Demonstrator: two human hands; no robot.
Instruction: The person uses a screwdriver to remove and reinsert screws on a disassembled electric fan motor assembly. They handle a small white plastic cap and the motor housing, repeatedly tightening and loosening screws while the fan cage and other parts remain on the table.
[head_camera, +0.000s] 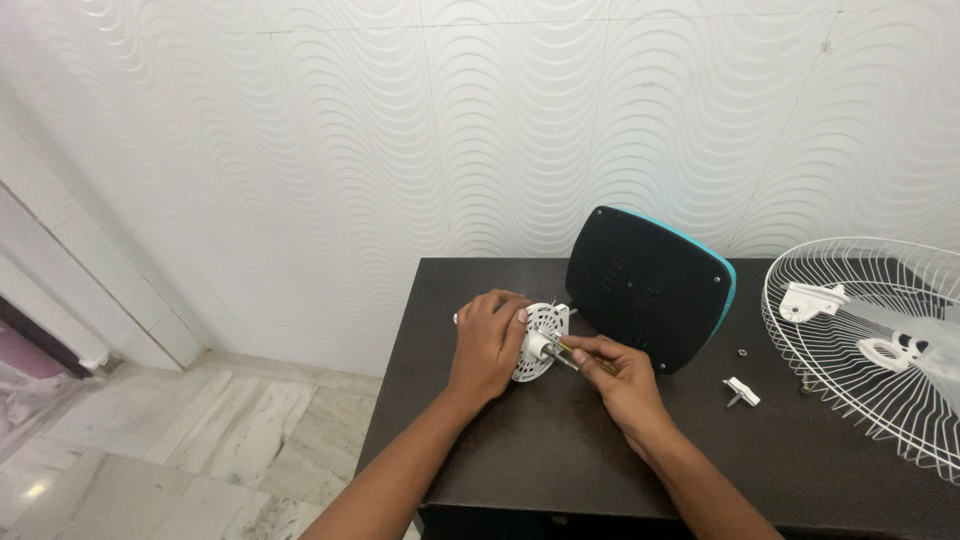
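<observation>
My left hand grips a round white slotted fan motor housing and holds it on edge on the dark table. A short shaft sticks out of the housing toward my right hand. That hand holds a thin screwdriver with its tip at the housing's hub. Both hands work near the table's left-middle part.
A black fan base with a teal edge leans just behind my right hand. A white wire fan guard lies at the right with white plastic parts on it. A small white clip and a nut lie between. The table's left edge drops to a marble floor.
</observation>
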